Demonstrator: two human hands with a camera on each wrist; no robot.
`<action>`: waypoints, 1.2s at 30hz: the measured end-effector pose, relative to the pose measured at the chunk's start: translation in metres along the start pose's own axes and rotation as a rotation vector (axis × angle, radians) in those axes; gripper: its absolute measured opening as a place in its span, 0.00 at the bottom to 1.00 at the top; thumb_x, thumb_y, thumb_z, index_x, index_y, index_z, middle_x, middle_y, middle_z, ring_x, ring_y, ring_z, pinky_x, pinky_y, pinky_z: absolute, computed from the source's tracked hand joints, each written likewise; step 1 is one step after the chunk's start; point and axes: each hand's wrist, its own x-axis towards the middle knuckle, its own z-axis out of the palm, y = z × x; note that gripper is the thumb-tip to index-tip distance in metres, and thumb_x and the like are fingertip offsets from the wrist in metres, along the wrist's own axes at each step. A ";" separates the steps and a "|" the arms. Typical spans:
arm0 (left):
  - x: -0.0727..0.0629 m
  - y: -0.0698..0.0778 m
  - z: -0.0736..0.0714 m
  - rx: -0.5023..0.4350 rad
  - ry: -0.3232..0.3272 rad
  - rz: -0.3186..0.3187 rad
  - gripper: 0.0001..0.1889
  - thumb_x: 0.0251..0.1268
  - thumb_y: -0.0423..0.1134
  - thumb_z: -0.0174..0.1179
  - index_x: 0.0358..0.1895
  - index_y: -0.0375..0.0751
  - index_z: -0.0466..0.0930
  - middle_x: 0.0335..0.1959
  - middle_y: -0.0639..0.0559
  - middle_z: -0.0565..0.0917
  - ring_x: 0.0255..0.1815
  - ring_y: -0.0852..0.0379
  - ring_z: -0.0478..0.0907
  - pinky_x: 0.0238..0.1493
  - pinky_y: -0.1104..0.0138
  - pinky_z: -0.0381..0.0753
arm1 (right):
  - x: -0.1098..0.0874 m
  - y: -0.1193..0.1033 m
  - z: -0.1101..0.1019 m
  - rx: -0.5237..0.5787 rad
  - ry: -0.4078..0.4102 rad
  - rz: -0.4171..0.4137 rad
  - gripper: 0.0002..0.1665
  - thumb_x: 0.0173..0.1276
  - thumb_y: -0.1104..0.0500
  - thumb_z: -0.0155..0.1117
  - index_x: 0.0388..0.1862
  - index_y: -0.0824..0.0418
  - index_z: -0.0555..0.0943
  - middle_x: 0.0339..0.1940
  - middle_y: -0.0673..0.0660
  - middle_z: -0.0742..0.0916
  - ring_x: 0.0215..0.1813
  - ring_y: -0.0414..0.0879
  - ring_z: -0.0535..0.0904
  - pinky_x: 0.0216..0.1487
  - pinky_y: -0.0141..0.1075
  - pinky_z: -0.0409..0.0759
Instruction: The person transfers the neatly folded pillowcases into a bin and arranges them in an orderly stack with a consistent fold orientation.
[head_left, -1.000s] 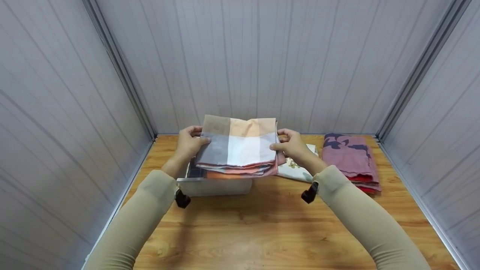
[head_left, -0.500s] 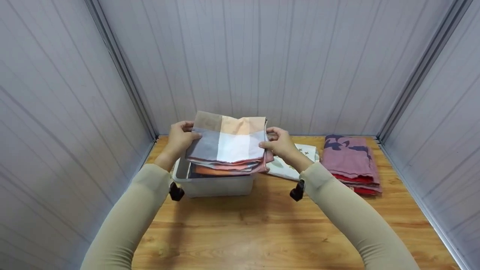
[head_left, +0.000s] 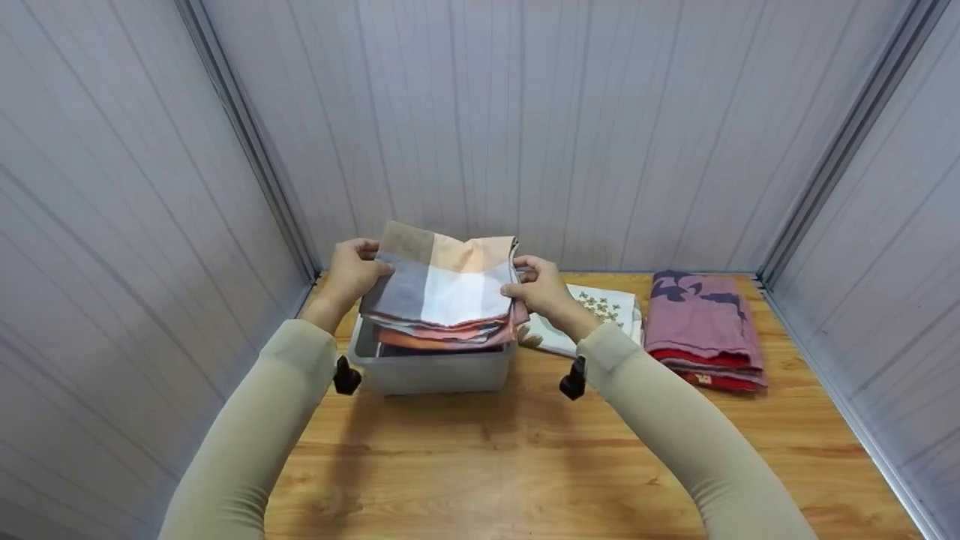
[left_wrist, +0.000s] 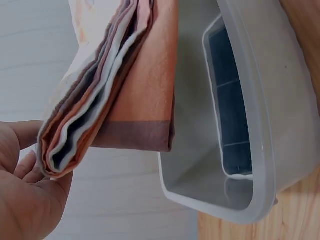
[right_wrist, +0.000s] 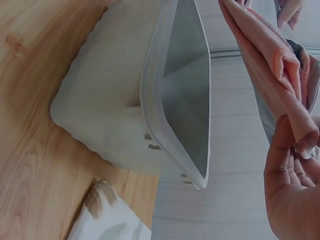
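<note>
A folded checked cloth (head_left: 457, 289) in grey, white, orange and brown is held up over a light grey plastic bin (head_left: 439, 375) in the head view. My left hand (head_left: 354, 274) pinches its left edge, thumb on top and fingers beneath. On the opposite edge my right hand (head_left: 544, 289) grips it the same way. The left wrist view shows the stacked folds of the cloth (left_wrist: 135, 90) beside the bin's rim, above its opening. Inside the bin lies a dark blue cloth with a white edge (left_wrist: 231, 110). The right wrist view shows the cloth's pinkish folded corner (right_wrist: 285, 75) between thumb and fingers.
Right of the bin, a white folded cloth with a floral print (head_left: 600, 307) lies on the wooden table (head_left: 465, 465). Farther right sits a stack of purple and red folded cloths (head_left: 697, 322). Pale panel walls (head_left: 487, 127) enclose the back and both sides.
Both hands have carried the checked cloth left, and it now hangs over the bin. More of the bin and of the white floral cloth shows than before.
</note>
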 end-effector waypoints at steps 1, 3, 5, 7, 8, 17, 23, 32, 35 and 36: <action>0.001 -0.001 0.000 0.011 0.002 0.004 0.24 0.69 0.25 0.64 0.68 0.25 0.79 0.61 0.29 0.84 0.57 0.43 0.83 0.62 0.54 0.85 | 0.001 0.001 0.002 0.004 0.001 0.000 0.31 0.68 0.71 0.73 0.69 0.69 0.77 0.36 0.53 0.85 0.35 0.41 0.82 0.27 0.30 0.83; 0.003 -0.002 -0.001 0.024 0.006 0.013 0.24 0.69 0.25 0.64 0.68 0.24 0.78 0.62 0.28 0.84 0.58 0.41 0.83 0.63 0.51 0.85 | 0.004 0.003 0.004 0.001 -0.001 0.002 0.31 0.69 0.71 0.72 0.70 0.69 0.77 0.36 0.53 0.84 0.35 0.41 0.82 0.25 0.30 0.82; 0.004 -0.004 -0.002 0.039 0.008 0.022 0.24 0.69 0.25 0.64 0.67 0.23 0.78 0.61 0.27 0.84 0.58 0.41 0.83 0.63 0.50 0.85 | 0.006 0.005 0.006 -0.011 -0.004 0.007 0.32 0.69 0.71 0.72 0.72 0.69 0.77 0.36 0.54 0.83 0.34 0.41 0.81 0.24 0.30 0.82; 0.005 -0.005 -0.002 0.062 0.009 0.027 0.24 0.69 0.24 0.64 0.67 0.23 0.78 0.61 0.27 0.84 0.58 0.41 0.83 0.64 0.50 0.85 | 0.007 0.008 0.009 -0.029 -0.006 0.012 0.33 0.69 0.70 0.71 0.73 0.69 0.76 0.35 0.53 0.83 0.32 0.41 0.80 0.23 0.30 0.81; 0.005 -0.005 -0.002 0.069 0.009 0.026 0.24 0.69 0.24 0.64 0.67 0.23 0.78 0.61 0.27 0.83 0.58 0.41 0.83 0.64 0.49 0.84 | 0.008 0.009 0.010 -0.038 -0.004 0.012 0.33 0.69 0.70 0.71 0.73 0.69 0.77 0.35 0.53 0.82 0.32 0.41 0.80 0.23 0.30 0.80; 0.006 -0.015 0.005 0.155 0.005 0.041 0.24 0.67 0.23 0.63 0.66 0.21 0.79 0.60 0.27 0.84 0.58 0.40 0.81 0.62 0.48 0.85 | 0.012 0.018 0.020 -0.165 0.035 -0.052 0.27 0.66 0.69 0.73 0.64 0.72 0.83 0.33 0.51 0.83 0.37 0.41 0.77 0.34 0.27 0.77; 0.009 -0.026 0.008 0.166 -0.005 0.044 0.25 0.65 0.24 0.64 0.66 0.21 0.79 0.60 0.26 0.83 0.59 0.38 0.80 0.61 0.49 0.83 | 0.012 0.023 0.027 -0.183 0.088 -0.040 0.23 0.65 0.69 0.75 0.59 0.69 0.85 0.33 0.51 0.84 0.37 0.41 0.79 0.34 0.28 0.78; 0.011 -0.040 0.009 0.207 0.010 0.060 0.22 0.63 0.23 0.63 0.62 0.19 0.80 0.55 0.26 0.85 0.54 0.39 0.81 0.57 0.50 0.84 | 0.014 0.030 0.032 -0.211 0.057 -0.031 0.20 0.65 0.69 0.74 0.57 0.68 0.85 0.34 0.54 0.86 0.38 0.42 0.79 0.35 0.28 0.78; 0.010 -0.044 0.011 0.210 -0.015 0.043 0.22 0.65 0.23 0.62 0.63 0.19 0.79 0.57 0.26 0.83 0.55 0.40 0.79 0.59 0.50 0.82 | 0.014 0.033 0.033 -0.235 0.045 -0.016 0.21 0.66 0.69 0.74 0.57 0.69 0.86 0.37 0.56 0.87 0.41 0.44 0.80 0.36 0.29 0.78; 0.010 -0.046 0.012 0.209 -0.020 0.036 0.23 0.65 0.23 0.62 0.63 0.18 0.78 0.58 0.26 0.82 0.56 0.41 0.78 0.60 0.49 0.82 | 0.014 0.033 0.033 -0.242 0.044 -0.012 0.21 0.66 0.69 0.74 0.58 0.69 0.86 0.38 0.58 0.88 0.42 0.45 0.81 0.37 0.29 0.79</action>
